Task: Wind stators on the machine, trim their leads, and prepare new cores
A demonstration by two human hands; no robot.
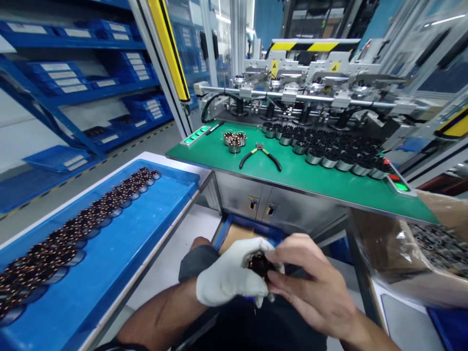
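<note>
My left hand, in a white glove, wraps around a motor stator with a dark core and copper-coloured spots. My bare right hand meets it from the other side, thumb and fingers pressed at the stator's edge. Both hands are above my lap, and they cover most of the part. Whether the right fingers also pinch a wire end is too blurred to make out. On the green worktop ahead lie cutting pliers, their handles spread, beside a few copper-wound stators.
To the left, a blue tray holds rows of wound stators. Many black-topped stators stand at the worktop's right, before a winding machine. A plastic-lined carton of parts is at right. Blue shelves stand far left.
</note>
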